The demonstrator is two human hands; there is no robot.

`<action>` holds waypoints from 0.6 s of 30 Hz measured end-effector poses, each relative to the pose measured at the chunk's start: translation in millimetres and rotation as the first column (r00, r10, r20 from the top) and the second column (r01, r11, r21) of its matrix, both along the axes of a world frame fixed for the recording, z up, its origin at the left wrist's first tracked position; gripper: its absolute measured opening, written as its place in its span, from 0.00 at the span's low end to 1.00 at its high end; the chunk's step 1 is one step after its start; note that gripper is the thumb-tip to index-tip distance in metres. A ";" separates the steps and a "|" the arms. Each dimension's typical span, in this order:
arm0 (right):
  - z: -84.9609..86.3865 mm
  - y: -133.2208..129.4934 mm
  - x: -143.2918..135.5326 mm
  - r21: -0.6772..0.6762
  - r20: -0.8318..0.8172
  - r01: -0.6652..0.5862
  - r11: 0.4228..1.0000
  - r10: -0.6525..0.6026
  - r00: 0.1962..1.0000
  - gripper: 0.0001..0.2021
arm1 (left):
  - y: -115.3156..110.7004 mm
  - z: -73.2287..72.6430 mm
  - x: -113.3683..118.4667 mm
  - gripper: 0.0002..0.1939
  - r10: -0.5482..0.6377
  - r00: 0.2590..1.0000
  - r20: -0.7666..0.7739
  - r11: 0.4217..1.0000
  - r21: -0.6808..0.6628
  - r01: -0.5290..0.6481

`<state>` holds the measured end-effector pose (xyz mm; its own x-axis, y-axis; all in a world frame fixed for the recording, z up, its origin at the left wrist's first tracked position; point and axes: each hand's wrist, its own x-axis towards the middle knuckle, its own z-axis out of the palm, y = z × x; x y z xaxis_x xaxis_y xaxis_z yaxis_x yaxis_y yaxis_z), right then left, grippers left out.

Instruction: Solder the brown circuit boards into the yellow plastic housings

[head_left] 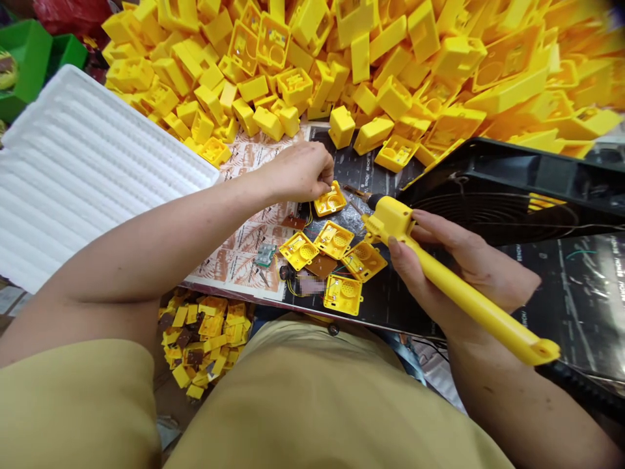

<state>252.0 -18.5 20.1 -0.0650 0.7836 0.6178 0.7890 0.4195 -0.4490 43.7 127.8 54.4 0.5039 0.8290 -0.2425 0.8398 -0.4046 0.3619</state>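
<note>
My left hand (303, 170) is closed in a pinch at the upper left edge of a small open yellow plastic case (331, 199); the fingertips are partly hidden. A thin wire runs down from this case. My right hand (459, 267) wraps around the long yellow handle of a soldering gun (434, 264). Its dark metal tip (359, 191) points left, close to the case's right side. Nearer to me lie several more open cases (334, 239) with speaker-hole grilles. Beside them are a green circuit board (265, 255), a brown board (321, 264) and a small round black part (285, 273).
A large heap of yellow plastic housings (293, 85) covers the back of the bench. To the right stands a black fan (493, 195), and a white ridged foam tray (97, 169) is on the left. Below the bench edge sits a pile of small yellow parts (209, 339).
</note>
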 end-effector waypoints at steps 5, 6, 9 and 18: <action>-1.9 -0.1 -0.4 0.108 0.019 -0.048 0.993 0.047 0.999 0.17 | 5.7 2.1 3.7 0.04 0.043 0.998 -0.050 0.998 -0.042 -0.046; -2.4 0.2 -0.4 0.121 0.016 -0.060 0.991 0.059 0.998 0.16 | 6.3 3.7 5.1 0.04 0.050 0.997 -0.061 0.997 -0.051 -0.053; -2.4 1.6 -0.8 0.130 -0.002 -0.109 0.985 0.110 0.994 0.13 | 7.8 7.9 9.0 0.04 0.054 0.994 -0.095 0.996 -0.071 -0.061; 6.8 12.4 -1.4 0.165 0.142 -0.240 0.957 0.217 0.966 0.10 | 10.3 8.6 12.8 0.04 0.046 0.990 -0.133 0.996 -0.073 -0.056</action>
<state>250.6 -6.2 26.9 -0.3120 0.6162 0.7231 0.7062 0.6596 -0.2574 56.6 138.1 62.9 0.4214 0.8291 -0.3674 0.9008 -0.3359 0.2752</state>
